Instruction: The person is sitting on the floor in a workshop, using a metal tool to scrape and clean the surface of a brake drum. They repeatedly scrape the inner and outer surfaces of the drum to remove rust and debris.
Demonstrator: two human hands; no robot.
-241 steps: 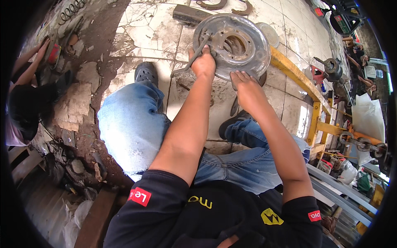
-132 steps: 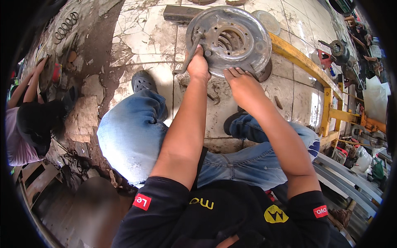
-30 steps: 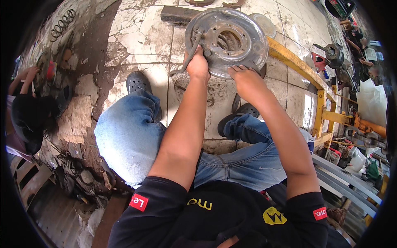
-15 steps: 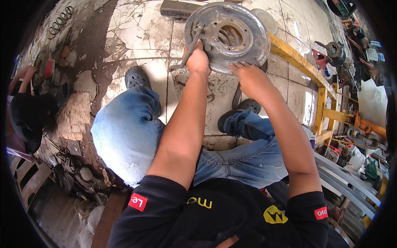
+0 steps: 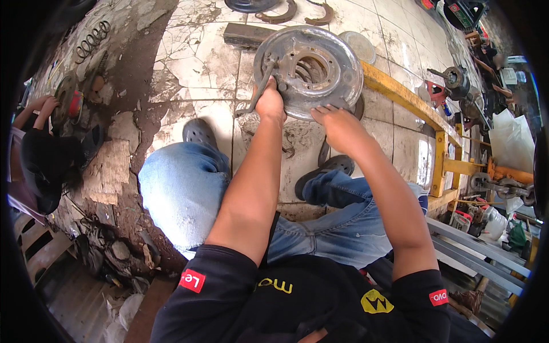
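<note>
A round, worn metal brake backing plate (image 5: 291,51) is held up ahead of me, tilted, its large centre hole ringed by small bolt holes. A dark cable or hose (image 5: 262,90) runs down its left side. My left hand (image 5: 270,104) grips the plate's lower-left edge beside this cable; some of its fingers are hidden behind. My right hand (image 5: 338,127) is at the lower-right edge, its fingertips on the plate's face and its thumb out of sight. Below that edge, a dark curved piece (image 5: 324,151) is partly covered by the right hand.
Curved brake shoes (image 5: 278,12) and a dark round part (image 5: 249,4) lie at the far side, near a dark block (image 5: 246,35) and a round lid (image 5: 358,47). A yellow metal frame (image 5: 400,97) stands right. Another person's hands (image 5: 46,107) work at far left by a coil spring (image 5: 93,41).
The whole view has shifted, so the plate and hands sit lower in it and the brake shoes have come into sight. Both hands keep their places on the plate.
</note>
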